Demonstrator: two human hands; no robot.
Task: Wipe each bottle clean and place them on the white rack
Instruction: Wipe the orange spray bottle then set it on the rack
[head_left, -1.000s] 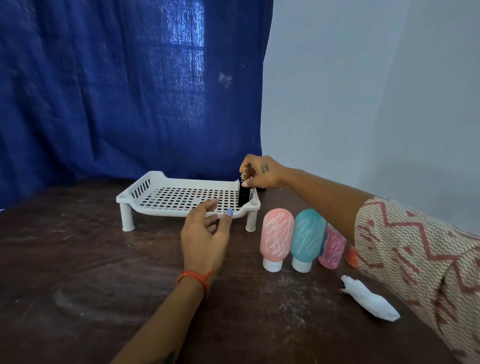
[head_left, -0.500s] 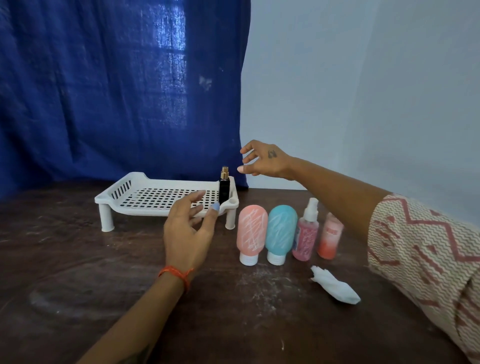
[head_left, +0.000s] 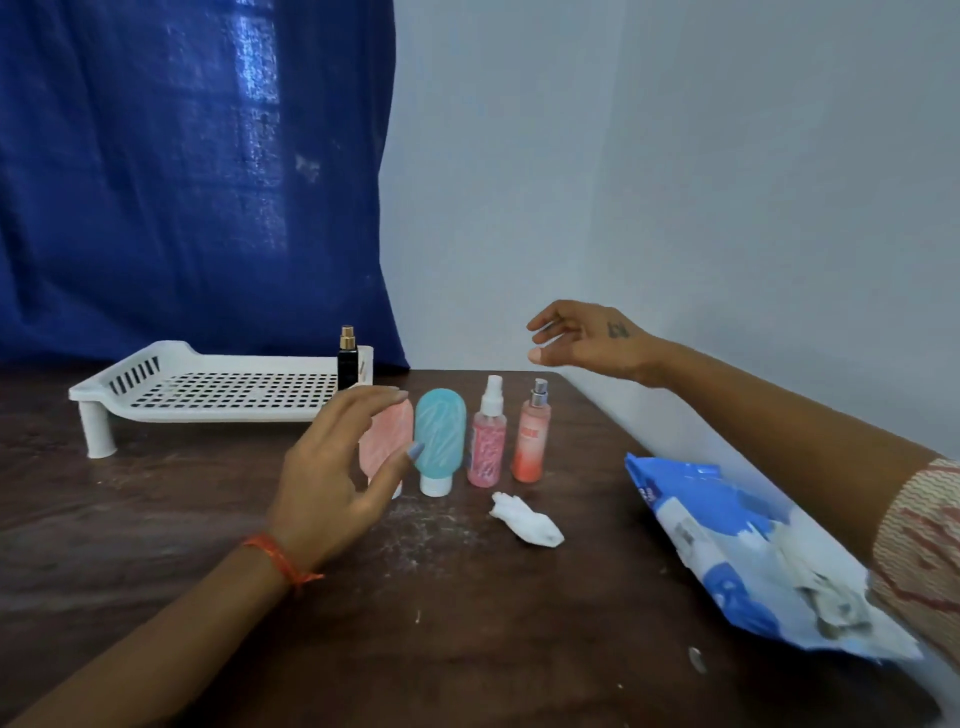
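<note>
A small black bottle (head_left: 347, 361) with a gold top stands upright at the right end of the white rack (head_left: 156, 405). In a row on the table stand a pink tube bottle (head_left: 387, 431), a teal tube bottle (head_left: 440, 439), a pink spray bottle (head_left: 487, 441) and an orange spray bottle (head_left: 531, 434). My left hand (head_left: 332, 478) hovers with fingers spread just in front of the pink tube, partly hiding it and holding nothing. My right hand (head_left: 582, 340) hangs open in the air above the spray bottles. A crumpled white wipe (head_left: 527, 525) lies in front of the row.
A blue wipes packet (head_left: 727, 551) lies on the table at the right, under my right forearm. The table's right edge (head_left: 602, 415) runs close to the pale wall. A blue curtain (head_left: 192, 176) hangs behind the rack. White dust marks the dark tabletop.
My right hand let go of the black bottle on the rack and drew back to the right. My left hand moved right from the rack's front toward the pink tube. The view shifted right.
</note>
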